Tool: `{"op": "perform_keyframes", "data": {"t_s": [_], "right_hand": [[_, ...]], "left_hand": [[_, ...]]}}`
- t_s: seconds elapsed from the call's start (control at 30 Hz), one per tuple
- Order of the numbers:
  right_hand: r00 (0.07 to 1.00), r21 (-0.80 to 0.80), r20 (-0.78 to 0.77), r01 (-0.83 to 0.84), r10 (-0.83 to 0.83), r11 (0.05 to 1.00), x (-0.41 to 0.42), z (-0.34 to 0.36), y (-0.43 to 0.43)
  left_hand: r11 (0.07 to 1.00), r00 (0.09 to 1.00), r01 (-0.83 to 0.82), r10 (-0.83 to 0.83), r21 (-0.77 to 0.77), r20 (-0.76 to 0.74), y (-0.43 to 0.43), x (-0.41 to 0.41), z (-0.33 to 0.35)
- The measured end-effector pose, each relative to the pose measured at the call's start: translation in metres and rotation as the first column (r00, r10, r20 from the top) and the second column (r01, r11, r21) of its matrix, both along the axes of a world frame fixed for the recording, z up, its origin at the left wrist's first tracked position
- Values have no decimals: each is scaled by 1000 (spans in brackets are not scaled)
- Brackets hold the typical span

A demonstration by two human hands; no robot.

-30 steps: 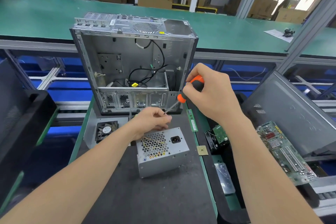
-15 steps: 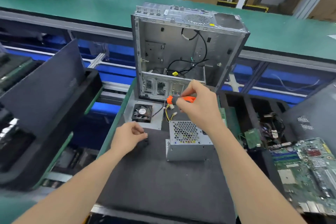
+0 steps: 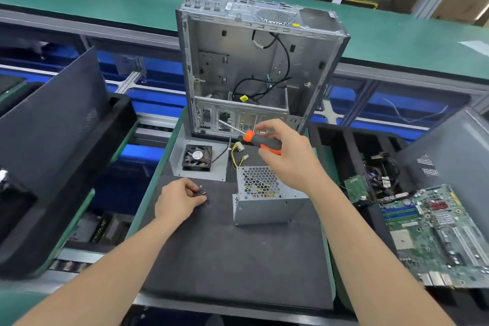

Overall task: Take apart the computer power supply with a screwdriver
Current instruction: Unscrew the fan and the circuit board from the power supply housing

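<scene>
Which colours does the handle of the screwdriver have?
Orange and black, seen best in the head view, where the right hand grips the screwdriver.

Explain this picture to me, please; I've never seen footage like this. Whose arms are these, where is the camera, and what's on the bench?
No machine here: these are a person's two bare arms, filmed by a camera worn on their head, looking down. The right hand holds an orange-and-black screwdriver. The left hand rests by small dark parts, probably screws; whether it pinches one is unclear. On the black mat sit a grey power supply and a fan on a metal plate; behind them stands an open computer case. A circuit board lies to the right.
</scene>
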State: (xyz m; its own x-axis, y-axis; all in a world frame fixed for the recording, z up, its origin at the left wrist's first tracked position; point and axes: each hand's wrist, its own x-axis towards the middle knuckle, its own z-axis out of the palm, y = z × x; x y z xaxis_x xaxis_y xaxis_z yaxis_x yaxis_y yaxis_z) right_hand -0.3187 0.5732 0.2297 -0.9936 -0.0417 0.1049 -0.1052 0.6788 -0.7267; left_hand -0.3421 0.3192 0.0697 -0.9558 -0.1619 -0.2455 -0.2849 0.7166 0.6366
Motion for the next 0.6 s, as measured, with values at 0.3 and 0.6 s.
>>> {"op": "perform_keyframes", "data": {"t_s": [0.3,0.6], "right_hand": [[993,297,102,25,-58,955,-6,-10,44],[956,170,184,197,-228,966,14,-42,67]], "left_hand": [[939,988,140,-109,314,-112,61,-1,47],[693,977,-35,-130,720,172,94,6,61]]}}
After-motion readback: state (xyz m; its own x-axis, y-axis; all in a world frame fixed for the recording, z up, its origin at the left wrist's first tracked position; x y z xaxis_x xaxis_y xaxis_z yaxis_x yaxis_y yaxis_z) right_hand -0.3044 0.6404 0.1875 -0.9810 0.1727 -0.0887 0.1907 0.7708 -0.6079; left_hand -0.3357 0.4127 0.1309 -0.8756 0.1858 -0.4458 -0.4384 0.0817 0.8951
